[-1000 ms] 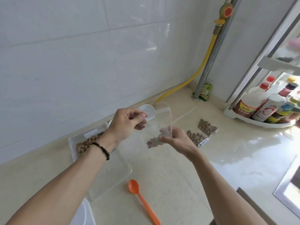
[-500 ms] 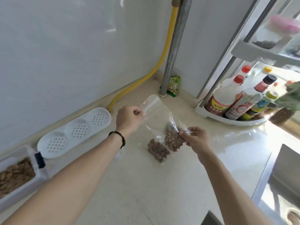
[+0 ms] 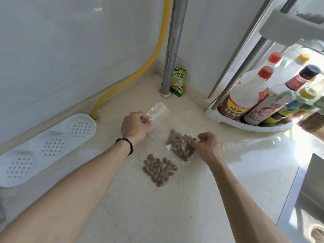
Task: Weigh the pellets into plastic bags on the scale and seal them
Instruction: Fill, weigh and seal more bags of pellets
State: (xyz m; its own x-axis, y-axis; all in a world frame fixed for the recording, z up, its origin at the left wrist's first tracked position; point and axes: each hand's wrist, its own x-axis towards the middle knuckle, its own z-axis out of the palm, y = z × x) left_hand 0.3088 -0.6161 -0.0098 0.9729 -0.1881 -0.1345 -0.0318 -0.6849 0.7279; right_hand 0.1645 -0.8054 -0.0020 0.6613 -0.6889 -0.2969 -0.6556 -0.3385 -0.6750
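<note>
My left hand (image 3: 135,127) pinches the top edge of a clear plastic bag (image 3: 157,111), which stretches down to the right across the counter. My right hand (image 3: 206,146) pinches the bag's other end, with its fingertips on a heap of brown pellets (image 3: 180,146) inside clear plastic. A second bag of pellets (image 3: 159,170) lies flat on the counter just in front, touched by neither hand. I cannot tell whether the heap under my right hand is in the held bag or in another bag beneath it. No scale is in view.
A white perforated tray (image 3: 52,142) lies at the left by the wall. A yellow hose (image 3: 154,55), a metal pipe (image 3: 172,50) and a green seasoning packet (image 3: 178,81) fill the corner. A rack of sauce bottles (image 3: 254,102) stands right; a sink (image 3: 312,199) lies beyond.
The bag was held up in the air between both hands; now it has come down onto the counter beside the other pellet bag. My view has swung right, away from the pellet box.
</note>
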